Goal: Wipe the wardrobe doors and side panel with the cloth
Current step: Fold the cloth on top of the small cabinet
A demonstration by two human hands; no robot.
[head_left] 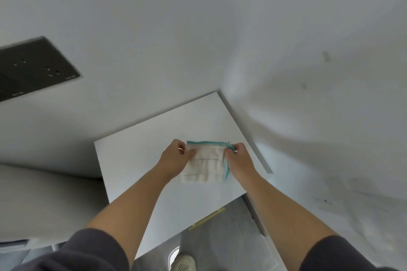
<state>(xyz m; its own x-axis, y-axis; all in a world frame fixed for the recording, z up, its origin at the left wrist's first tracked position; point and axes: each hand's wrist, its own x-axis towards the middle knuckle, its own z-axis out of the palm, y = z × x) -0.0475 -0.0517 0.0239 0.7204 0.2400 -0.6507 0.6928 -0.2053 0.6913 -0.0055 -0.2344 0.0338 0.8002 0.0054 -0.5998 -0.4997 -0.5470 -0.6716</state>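
A folded white cloth (204,163) with a teal edge hangs between my two hands above a low white cabinet top (141,160). My left hand (176,158) pinches its left upper corner. My right hand (239,156) pinches the right upper corner by the teal trim. The tall white panel (319,116) at the right, probably the wardrobe side, rises beside the cabinet. No wardrobe doors are plainly in view.
A white wall (132,39) fills the back, with a dark socket plate (33,68) at the left. A brass handle (208,219) shows on the cabinet front. Grey floor tiles (220,244) and a white slipper (182,264) lie below. A grey cushioned surface (44,200) sits at the left.
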